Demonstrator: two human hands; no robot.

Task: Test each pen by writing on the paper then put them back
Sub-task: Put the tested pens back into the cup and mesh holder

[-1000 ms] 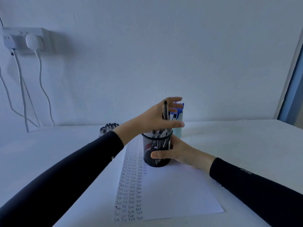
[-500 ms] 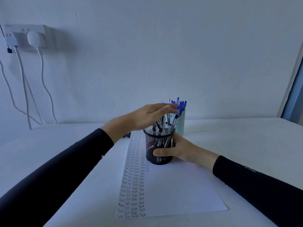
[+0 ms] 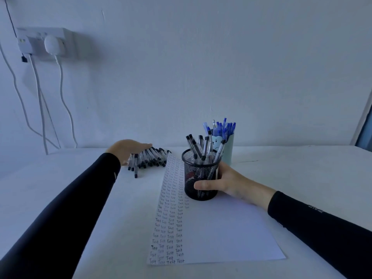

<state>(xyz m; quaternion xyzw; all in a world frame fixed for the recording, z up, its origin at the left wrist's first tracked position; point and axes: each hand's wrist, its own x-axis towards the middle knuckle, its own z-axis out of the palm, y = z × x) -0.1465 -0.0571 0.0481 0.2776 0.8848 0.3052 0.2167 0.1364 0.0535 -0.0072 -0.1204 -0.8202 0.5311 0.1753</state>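
Head view gives you the white counter (image 3: 60, 188) first, with the paper (image 3: 231, 234) lying toward 6 o'clock and columns of "Test" running down its left side. The clean right part is free for more writing.

At the sheet's 12 o'clock end stands the black mesh cup (image 3: 198, 178). Your right hand (image 3: 231, 184) wraps it from 3 o'clock, thumb (image 3: 203, 185) across the front, probably to stop it tipping as pens go in. It holds a leaning cluster of black-capped pens (image 3: 198, 146), which I judge to be the tested ones.

At 1 o'clock of it, just behind, a pale cup (image 3: 227, 150) holds blue pens (image 3: 223, 127) standing upright.

At 10 o'clock of the mesh cup, the loose pens (image 3: 149, 158) lie in a row on the counter, just beside the paper's far left corner.

Your left hand (image 3: 128, 148) rests palm-down over that row, its fingers (image 3: 146, 146) straight, with no pen visibly pinched. You seem to be choosing the next one.
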